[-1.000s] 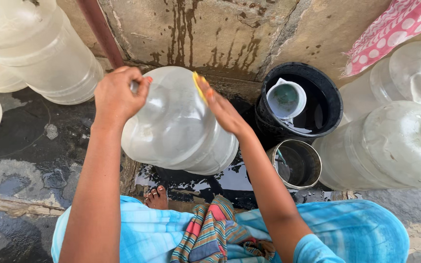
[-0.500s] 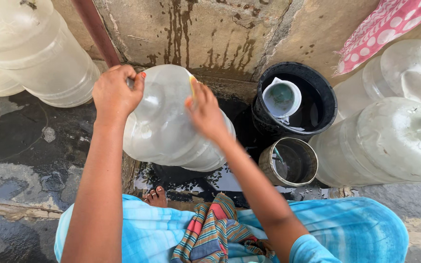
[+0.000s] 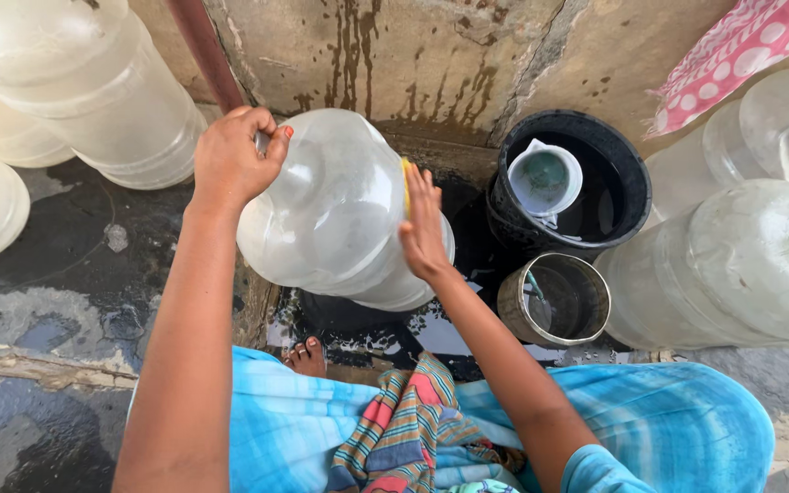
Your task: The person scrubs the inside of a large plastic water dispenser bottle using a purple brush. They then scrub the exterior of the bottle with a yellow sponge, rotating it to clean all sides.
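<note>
You are looking down from the head view at a wet, dark floor [image 3: 66, 301] set against a stained concrete wall [image 3: 413, 55], with a reddish pipe [image 3: 205, 50] running down it. Since half a second ago your right hand [image 3: 424, 224] has slid from the upper side of the big clear water jug [image 3: 335, 205] down to its right flank, where it now lies flat, fingers spread, pressing rather than gripping, with a sliver of something yellow showing just above the fingertips. Your left hand [image 3: 235, 160] has stayed clenched around the jug's neck end. Judging by that, the jug is now steadied from two sides and the palm is working along its wall. The jug sits tilted between your hands, just in front of the wall and above the puddled floor, its ribbed translucent body wet and cloudy; whether it rests on the floor or hangs in your grip cannot be told. Just to its right stands a black bucket [image 3: 618, 215] of water with a small pale jug [image 3: 545, 178] floating in it, and nearer you a round metal can [image 3: 586, 319]. More clear jugs lie at the far left [image 3: 93, 82] and right [image 3: 741, 265], a pink dotted cloth [image 3: 741, 46] hangs above, and your blue garment [image 3: 668, 429] and a bare foot [image 3: 308, 356] fill the bottom edge.
</note>
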